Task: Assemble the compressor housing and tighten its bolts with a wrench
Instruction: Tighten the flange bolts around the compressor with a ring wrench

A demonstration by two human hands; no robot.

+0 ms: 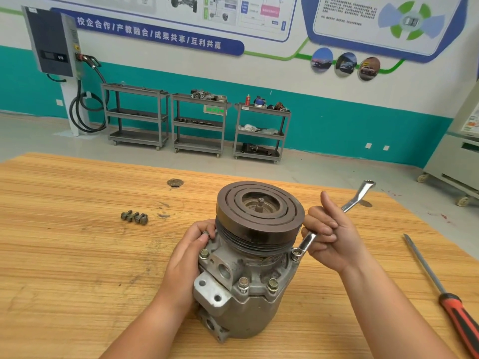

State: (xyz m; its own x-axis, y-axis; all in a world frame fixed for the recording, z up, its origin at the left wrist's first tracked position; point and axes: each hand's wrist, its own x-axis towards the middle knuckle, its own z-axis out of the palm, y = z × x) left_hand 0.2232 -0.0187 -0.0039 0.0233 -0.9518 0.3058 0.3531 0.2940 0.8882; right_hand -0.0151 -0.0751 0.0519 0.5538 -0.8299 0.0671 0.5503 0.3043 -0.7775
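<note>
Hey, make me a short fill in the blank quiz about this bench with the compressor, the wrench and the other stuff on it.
1. The right hand grips a ____ set on a bolt of the compressor, which the left hand holds.
2. The pulley of the compressor faces ____.
3. The loose bolts lie on the table to the compressor's ____.
4. The screwdriver has a red and ____ handle.
Missing words: wrench, up, left, black.
</note>
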